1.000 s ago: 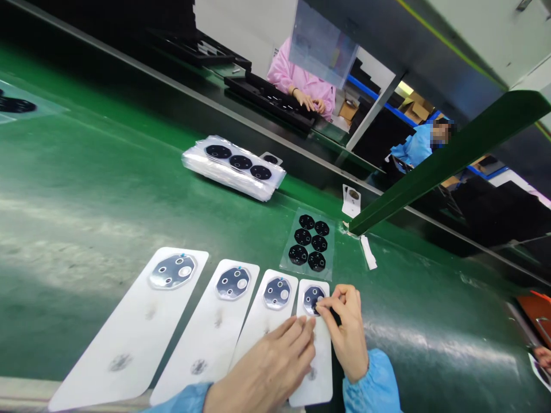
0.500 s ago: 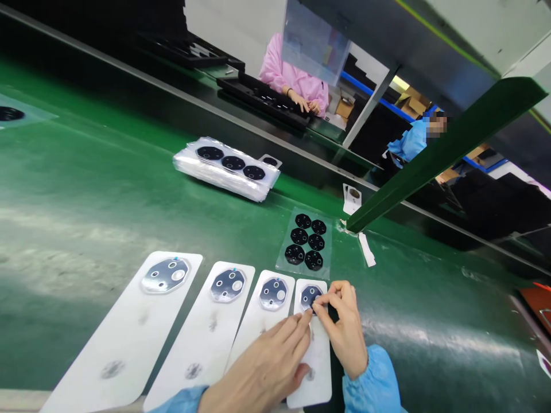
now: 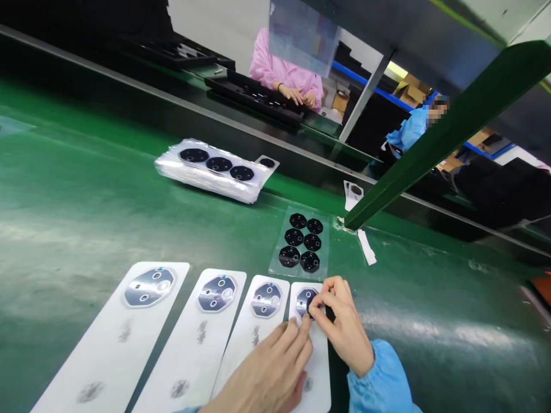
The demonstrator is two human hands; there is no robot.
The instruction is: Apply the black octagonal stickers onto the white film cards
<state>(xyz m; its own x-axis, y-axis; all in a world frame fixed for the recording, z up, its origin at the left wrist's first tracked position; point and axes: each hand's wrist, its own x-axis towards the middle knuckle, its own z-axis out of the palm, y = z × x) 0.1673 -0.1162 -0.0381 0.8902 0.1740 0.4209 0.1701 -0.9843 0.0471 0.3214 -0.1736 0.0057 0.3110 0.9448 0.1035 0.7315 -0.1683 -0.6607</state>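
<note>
Four long white panels lie side by side, each with a shiny octagonal plate with round holes near its far end. My left hand (image 3: 269, 367) rests across the rightmost panel (image 3: 316, 361) and its neighbour, fingers stretched out, their tips at the near edge of the rightmost octagonal plate (image 3: 303, 301). My right hand (image 3: 346, 324) is closed, thumb and fingers pinched at that plate's right edge. What the pinch holds is hidden by the fingers. A clear sheet (image 3: 275, 265) with several black octagonal stickers (image 3: 312, 242) lies just beyond the panels.
A plastic-wrapped stack (image 3: 206, 180) with black octagons on top sits farther back. A white strip (image 3: 366, 248) lies by the slanted green post (image 3: 430, 160). Small white cards (image 3: 353, 198) lean near the back ledge. Across it, a person in pink (image 3: 275, 69) works over black trays (image 3: 253, 100).
The view has shifted slightly, so the panels and the stack appear farther left. My hands stay at the rightmost plate, with the right hand still pinching its edge.
</note>
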